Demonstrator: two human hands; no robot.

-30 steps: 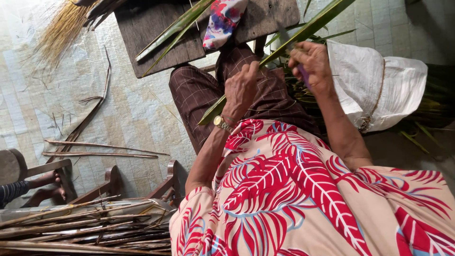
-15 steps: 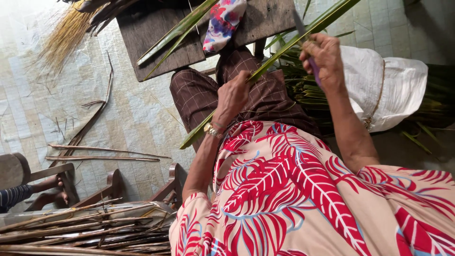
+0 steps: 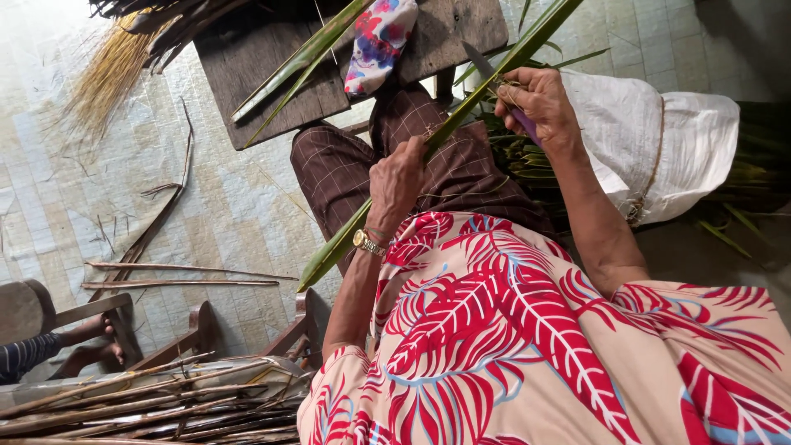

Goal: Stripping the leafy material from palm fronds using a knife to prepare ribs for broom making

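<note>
Your left hand (image 3: 397,180) is closed round the long green palm leaf (image 3: 428,148) over your lap, and since a second ago the leaf has slid down through it, so more of the tip hangs past your wrist toward the floor. Your right hand (image 3: 531,103) is wrapped round a purple-handled knife (image 3: 484,64), blade laid against the leaf; it rose along the leaf, then came back down. The stroke looks done, so the leaf seems to be advancing, section by section, past the blade
</note>
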